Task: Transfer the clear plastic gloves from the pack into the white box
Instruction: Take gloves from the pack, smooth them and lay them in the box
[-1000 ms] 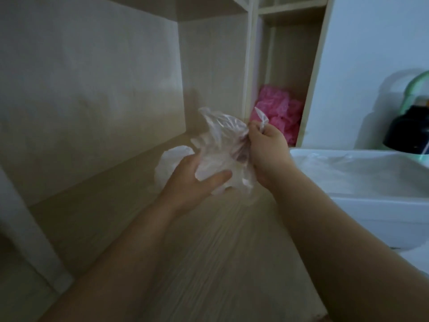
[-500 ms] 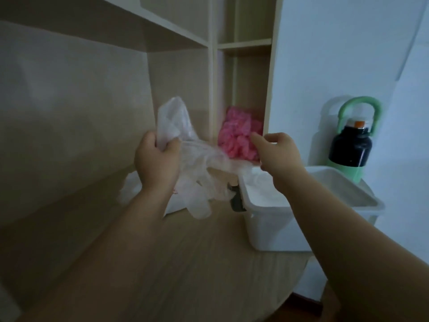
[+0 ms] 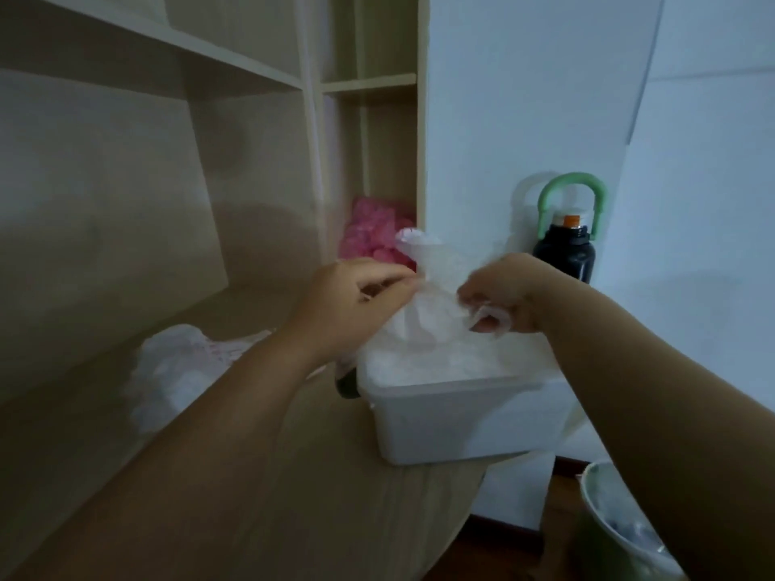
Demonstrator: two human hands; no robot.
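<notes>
Both hands hold a bunch of clear plastic gloves [image 3: 432,287] directly above the open white box [image 3: 453,417]. My left hand [image 3: 356,299] pinches the bunch on its left side. On the right side, my right hand [image 3: 507,295] grips it with curled fingers. The lower end of the gloves reaches into the box, which holds more clear plastic. The glove pack [image 3: 176,371], a crumpled clear bag, lies on the wooden desk to the left, partly hidden by my left forearm.
The box stands at the right end of the wooden desk [image 3: 293,475]. A pink bundle [image 3: 373,236] sits in the shelf compartment behind. A black bottle with a green handle [image 3: 566,245] stands behind the box. A pale green bin [image 3: 620,534] is on the floor at lower right.
The gloves have been carried rightward from above the pack to over the white box. My right hand, which was apart near the box, now grips the bunch too.
</notes>
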